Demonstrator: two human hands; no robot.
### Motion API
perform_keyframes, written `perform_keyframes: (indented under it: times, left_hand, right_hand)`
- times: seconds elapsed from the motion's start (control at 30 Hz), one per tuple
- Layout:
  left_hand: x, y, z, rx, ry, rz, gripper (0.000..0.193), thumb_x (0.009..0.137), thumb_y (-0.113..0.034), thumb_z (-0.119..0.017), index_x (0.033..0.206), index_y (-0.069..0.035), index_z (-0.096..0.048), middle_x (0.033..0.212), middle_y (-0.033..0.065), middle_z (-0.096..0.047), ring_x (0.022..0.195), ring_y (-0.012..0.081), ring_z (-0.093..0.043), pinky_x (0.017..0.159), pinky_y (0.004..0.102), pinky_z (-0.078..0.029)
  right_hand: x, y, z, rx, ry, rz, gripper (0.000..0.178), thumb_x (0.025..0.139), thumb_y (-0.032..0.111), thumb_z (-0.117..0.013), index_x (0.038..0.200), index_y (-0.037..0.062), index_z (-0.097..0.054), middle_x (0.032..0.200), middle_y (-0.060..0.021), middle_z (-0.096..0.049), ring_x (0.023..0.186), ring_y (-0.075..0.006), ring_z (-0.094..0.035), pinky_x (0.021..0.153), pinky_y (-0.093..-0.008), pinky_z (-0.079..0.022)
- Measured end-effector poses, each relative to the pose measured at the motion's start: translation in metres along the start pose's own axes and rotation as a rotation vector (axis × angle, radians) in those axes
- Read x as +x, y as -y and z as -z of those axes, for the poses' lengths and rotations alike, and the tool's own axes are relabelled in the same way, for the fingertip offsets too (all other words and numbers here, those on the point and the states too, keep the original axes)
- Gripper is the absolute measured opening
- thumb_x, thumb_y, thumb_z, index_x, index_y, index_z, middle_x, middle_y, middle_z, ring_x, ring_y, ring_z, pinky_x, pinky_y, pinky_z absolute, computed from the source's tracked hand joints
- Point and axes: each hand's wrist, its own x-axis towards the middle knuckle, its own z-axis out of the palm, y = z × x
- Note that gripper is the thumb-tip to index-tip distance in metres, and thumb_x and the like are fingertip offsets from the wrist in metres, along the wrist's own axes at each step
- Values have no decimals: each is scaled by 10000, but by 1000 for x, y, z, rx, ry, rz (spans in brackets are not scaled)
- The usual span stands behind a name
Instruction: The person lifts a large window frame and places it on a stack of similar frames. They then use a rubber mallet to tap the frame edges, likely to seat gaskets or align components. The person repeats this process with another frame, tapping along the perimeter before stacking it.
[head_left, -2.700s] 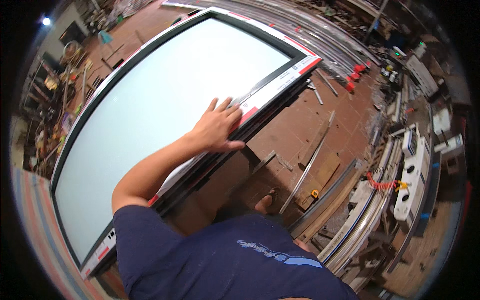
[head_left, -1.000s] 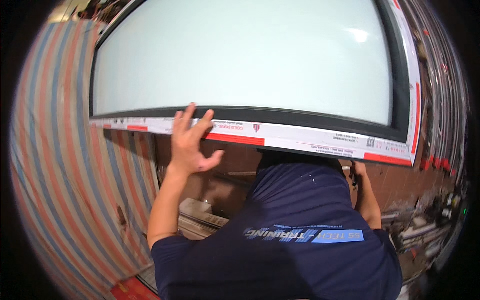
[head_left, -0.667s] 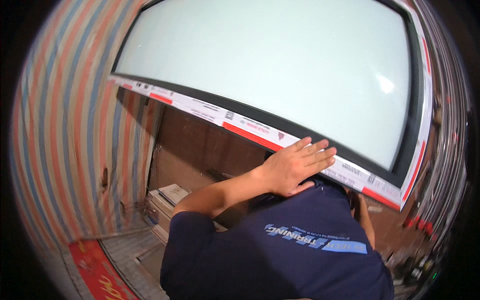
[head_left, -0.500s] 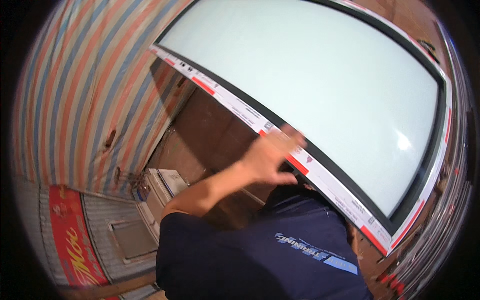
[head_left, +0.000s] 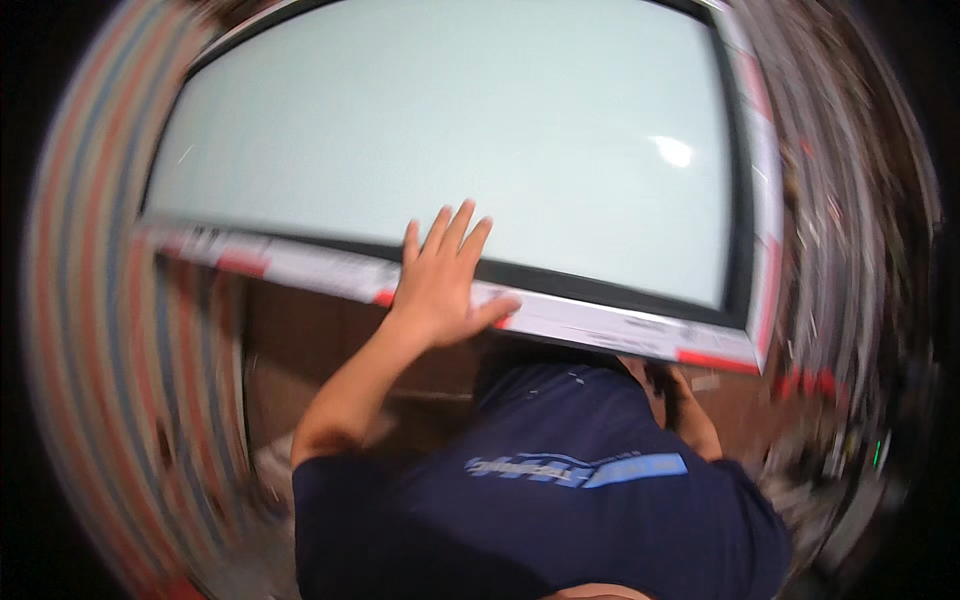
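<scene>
A large framed glass panel (head_left: 470, 120) lies in front of me, pale glass inside a black inner border. Its white outer frame (head_left: 590, 322) carries red and white protective film. Fingers spread, my left hand (head_left: 440, 285) rests flat on the near edge, with the fingertips over the glass and the thumb along the frame. My right hand (head_left: 672, 382) is below the near edge toward the right corner, mostly in shadow. The frame and the dimness hide its fingers, and a dark shape beside it cannot be made out.
A striped plastic sheet (head_left: 95, 300) hangs at the left. Long metal bars or profiles (head_left: 840, 200), blurred, are stacked along the right side, with red bits (head_left: 805, 383) near their lower end. Brown floor (head_left: 310, 350) shows under the panel.
My view has swung, so the panel now sits further left and more level. My left hand, blurred before, now lies flat on the edge. My right forearm has come into sight.
</scene>
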Motion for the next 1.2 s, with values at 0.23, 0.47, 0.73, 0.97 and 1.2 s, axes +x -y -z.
perform_keyframes:
  times: [0.23, 0.47, 0.73, 0.97, 1.2]
  left_hand:
    - [57, -72, 25, 108, 358, -592, 1504, 769, -1017, -632, 1749, 74, -300, 1882, 255, -176, 1733, 530, -123, 1336, 750, -178]
    - [127, -167, 3, -5, 328, -1103, 1462, 779, -1025, -606, 1737, 52, -361, 1881, 213, -224, 1738, 500, -141, 1338, 751, -183]
    - [177, -288, -22, -37, 427, -1195, 1454, 759, -1076, -539, 1768, -43, -368, 1887, 149, -248, 1760, 444, -110, 1298, 828, 14]
    - [212, -355, -43, 19, 125, -622, 1357, 814, -961, -664, 1791, -81, -329, 1891, 188, -223, 1736, 532, -110, 1303, 823, -58]
    - [254, -327, -50, 160, -117, 183, 1036, 1044, -759, -595, 1816, -136, -296, 1902, 218, -152, 1746, 523, -15, 1336, 778, -62]
  right_hand:
    - [-54, -9, -31, 371, -199, 250, 363, 999, 381, -851, 896, 68, -701, 727, -68, -630, 569, -202, -587, 507, -426, -488]
    - [-70, -115, -28, 603, -422, 148, 478, 967, 441, -903, 956, 0, -720, 813, -116, -696, 572, -213, -621, 512, -404, -500]
    - [-21, -244, -20, 869, -567, -269, 482, 1013, 392, -805, 1048, -90, -804, 773, -148, -728, 676, -308, -691, 661, -510, -544]
    - [68, -359, 118, 643, -186, -160, 499, 1059, 376, -752, 1154, -111, -801, 817, -205, -749, 776, -381, -718, 861, -506, -587]
    - [89, -260, 354, 231, -152, -147, 559, 1032, 484, -805, 708, 58, -643, 606, -124, -583, 458, -321, -542, 486, -586, -474]
